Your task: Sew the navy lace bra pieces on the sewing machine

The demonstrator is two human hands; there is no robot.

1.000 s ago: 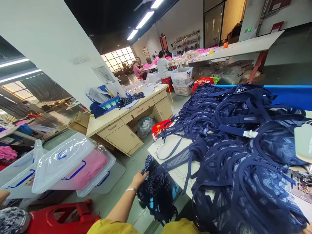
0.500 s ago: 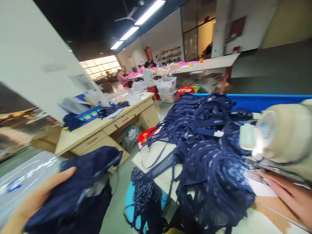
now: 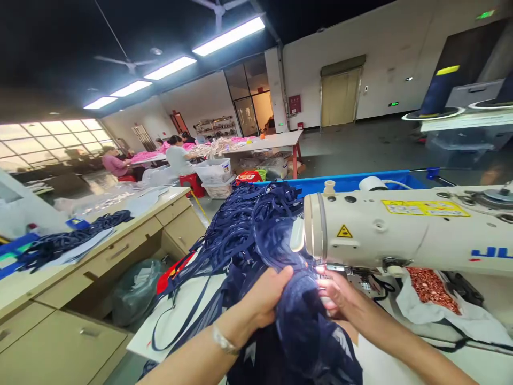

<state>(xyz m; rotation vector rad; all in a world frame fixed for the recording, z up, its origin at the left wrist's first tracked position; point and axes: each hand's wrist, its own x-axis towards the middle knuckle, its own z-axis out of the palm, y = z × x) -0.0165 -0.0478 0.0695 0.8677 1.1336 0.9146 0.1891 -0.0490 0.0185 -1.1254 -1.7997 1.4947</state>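
Observation:
A navy bra (image 3: 300, 315) with moulded cups lies bunched in front of the sewing machine (image 3: 364, 224). My left hand (image 3: 266, 294) is closed on its left side, thumb on top of the fabric. On the other side, right below the machine head, my right hand (image 3: 335, 293) pinches the bra's edge close to the lit needle area. The needle and presser foot are mostly hidden by fingers and cloth. A heap of joined navy bras (image 3: 244, 216) spreads behind and left of my hands, touching the machine head's left end.
A beige desk (image 3: 96, 256) with drawers stands to the left, bearing navy straps and papers. Beneath it sits a bagged bin (image 3: 134, 294). A blue-edged trough (image 3: 356, 182) runs behind the machine. Red patterned cloth (image 3: 433, 291) lies under the machine arm. People work at a far table.
My left hand has come from the far left to the machine with the navy fabric. My right hand has moved onto the bra's edge. The view has swung right.

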